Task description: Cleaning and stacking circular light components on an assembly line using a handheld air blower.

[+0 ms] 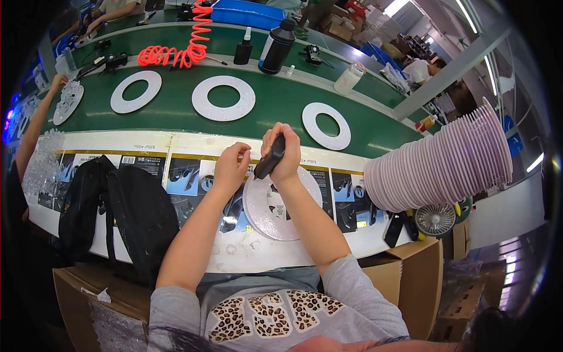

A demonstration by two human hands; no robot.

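Observation:
My right hand [282, 152] is closed around a black handheld tool [270, 157], its tip pointing down toward the far rim of a pale ring-shaped disc [275, 220] lying flat on the work surface. My left hand [230, 167] hovers just left of the tool, fingers pinched together over the disc's upper left edge; whether it holds a small part is too small to tell. Both forearms reach up from my grey top.
Three more white rings [223, 98] lie on the green conveyor belt [275, 105]. A tall sideways stack of pale rings [440, 167] stands at the right, with a small fan [435, 219] below it. A black bag [120, 214] sits left. Black bottles [276, 47] and a red coiled hose [187, 47] lie beyond. Another person's arm [35, 126] reaches in at far left.

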